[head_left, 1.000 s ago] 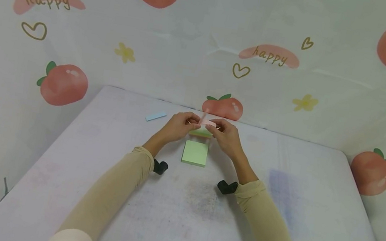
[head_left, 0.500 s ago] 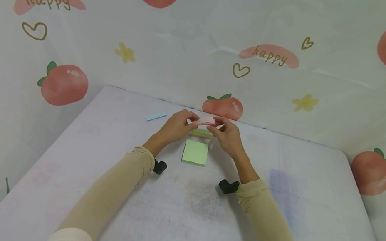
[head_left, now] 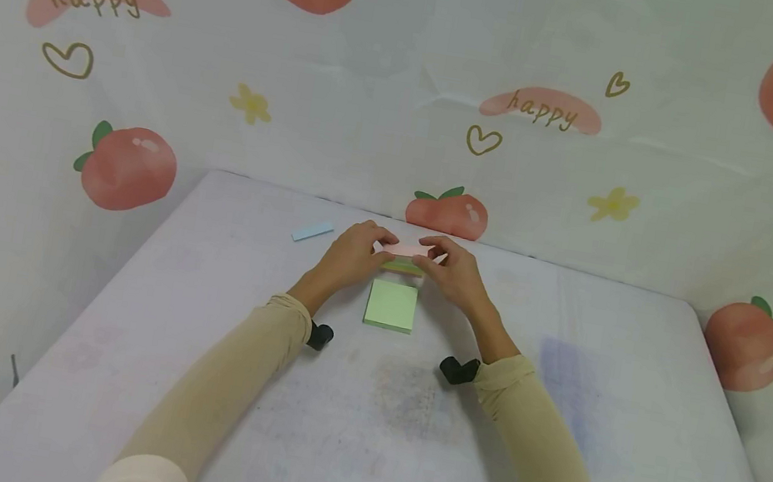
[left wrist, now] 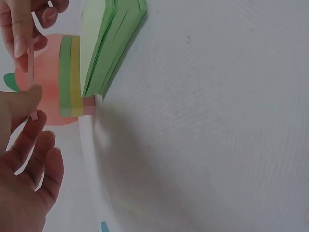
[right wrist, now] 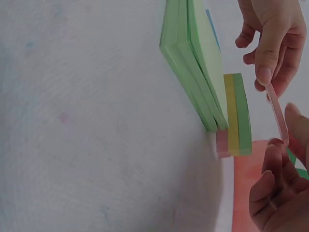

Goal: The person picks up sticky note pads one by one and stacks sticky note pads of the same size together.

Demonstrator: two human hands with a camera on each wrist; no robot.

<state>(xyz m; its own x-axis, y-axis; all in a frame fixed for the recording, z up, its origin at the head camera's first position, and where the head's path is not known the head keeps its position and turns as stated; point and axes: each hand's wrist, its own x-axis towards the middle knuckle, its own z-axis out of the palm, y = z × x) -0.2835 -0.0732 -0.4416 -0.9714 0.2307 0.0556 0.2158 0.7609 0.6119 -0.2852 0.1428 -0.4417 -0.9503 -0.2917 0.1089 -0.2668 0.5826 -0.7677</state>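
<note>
Both hands hold a narrow pink sticky note pad (head_left: 406, 250), one at each end. My left hand (head_left: 354, 254) pinches its left end between thumb and fingers, and my right hand (head_left: 458, 276) pinches the other. In the right wrist view the pink pad (right wrist: 277, 113) shows edge-on, raised above a small stack of narrow sticky note pads (right wrist: 238, 116). Pink is lowest in that stack, then yellow, with green on top. Nearer the person lies a thick light green square sticky note pad (head_left: 391, 307), its layered edges plain in the left wrist view.
A light blue narrow pad (head_left: 313, 232) lies on the white-covered table (head_left: 355, 438), left of the left hand. Behind the table's far edge hangs a cloth printed with peaches (head_left: 446, 213). Black wrist mounts (head_left: 459, 371) project inward from both sleeves.
A second ago a pink piece stuck up between the hands; half a second ago the pink pad was tilted with its layers apart. Now it lies level between them. The hands have barely shifted.
</note>
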